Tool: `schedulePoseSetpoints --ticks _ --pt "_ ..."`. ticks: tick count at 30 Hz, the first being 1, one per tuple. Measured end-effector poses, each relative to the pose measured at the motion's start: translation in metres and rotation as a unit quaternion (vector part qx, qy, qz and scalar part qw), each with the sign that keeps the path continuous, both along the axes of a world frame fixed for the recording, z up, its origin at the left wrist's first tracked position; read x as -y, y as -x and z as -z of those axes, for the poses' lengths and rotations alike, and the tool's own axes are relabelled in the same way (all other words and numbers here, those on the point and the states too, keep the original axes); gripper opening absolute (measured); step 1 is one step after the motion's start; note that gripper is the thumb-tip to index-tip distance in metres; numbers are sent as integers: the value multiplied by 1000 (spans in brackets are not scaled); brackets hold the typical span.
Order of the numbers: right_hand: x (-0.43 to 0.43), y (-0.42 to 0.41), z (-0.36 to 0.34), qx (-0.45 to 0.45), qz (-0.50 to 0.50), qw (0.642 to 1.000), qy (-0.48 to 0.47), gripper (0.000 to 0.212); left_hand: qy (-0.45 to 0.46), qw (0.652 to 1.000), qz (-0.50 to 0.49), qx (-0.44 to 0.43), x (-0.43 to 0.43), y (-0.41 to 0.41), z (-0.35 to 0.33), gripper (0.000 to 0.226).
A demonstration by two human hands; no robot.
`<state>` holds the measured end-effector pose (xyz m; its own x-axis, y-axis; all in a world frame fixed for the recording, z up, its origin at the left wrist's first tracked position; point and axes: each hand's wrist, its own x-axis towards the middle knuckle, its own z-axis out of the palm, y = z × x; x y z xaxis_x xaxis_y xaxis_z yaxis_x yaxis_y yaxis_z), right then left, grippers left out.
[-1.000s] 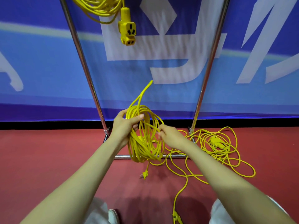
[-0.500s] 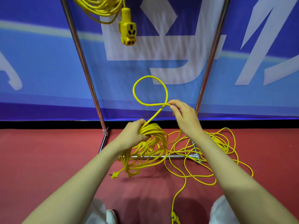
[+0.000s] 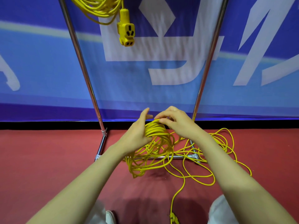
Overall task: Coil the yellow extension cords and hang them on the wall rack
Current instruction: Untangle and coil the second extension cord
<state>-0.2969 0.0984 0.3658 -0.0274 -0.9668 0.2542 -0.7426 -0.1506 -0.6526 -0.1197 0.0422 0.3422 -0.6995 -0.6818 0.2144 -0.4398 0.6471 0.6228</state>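
- Cord coil (image 3: pixel 155 131) at centre, off the floor, gripped by left hand (image 3: pixel 137 136); right hand (image 3: pixel 176 122) pinches it at the top.
- Coiling unfinished; slack (image 3: pixel 221 143) lies right.
- Next, likely: gather more slack.

Bright, even light, soft shadow underfoot — edges bowed, hands slightly blurred

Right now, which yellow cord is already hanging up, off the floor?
The coiled cord at the top, with its socket end dangling. The half-wound coil is gripped by the left hand and right hand; loose cord lies on the floor.
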Motion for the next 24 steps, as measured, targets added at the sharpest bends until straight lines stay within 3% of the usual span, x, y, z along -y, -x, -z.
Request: schedulePoseSetpoints --ticks 4,9,13,16,20,24 --pt "-5 -2 -2 109 -22 993 -33 17 53 998 -20 8 5 -2 -1 41" --pt "-2 5 15 -20 -30 989 -146 26 -5 995 -92 -26 16 -11 -17 28" --pt "5 13 29 25 -20 987 -160 17 -110 977 -162 -82 30 -23 -22 19" --pt "5 17 27 66 14 987 -143 12 -173 969 -144 -100 36 -32 -23 20" --pt "1 21 10 164 43 986 0 14 -147 980 -118 -61 32 -33 -21 42" --pt "-2 22 -1 104 37 992 68 12 -112 990 -83 -22 20 -25 -21 60"
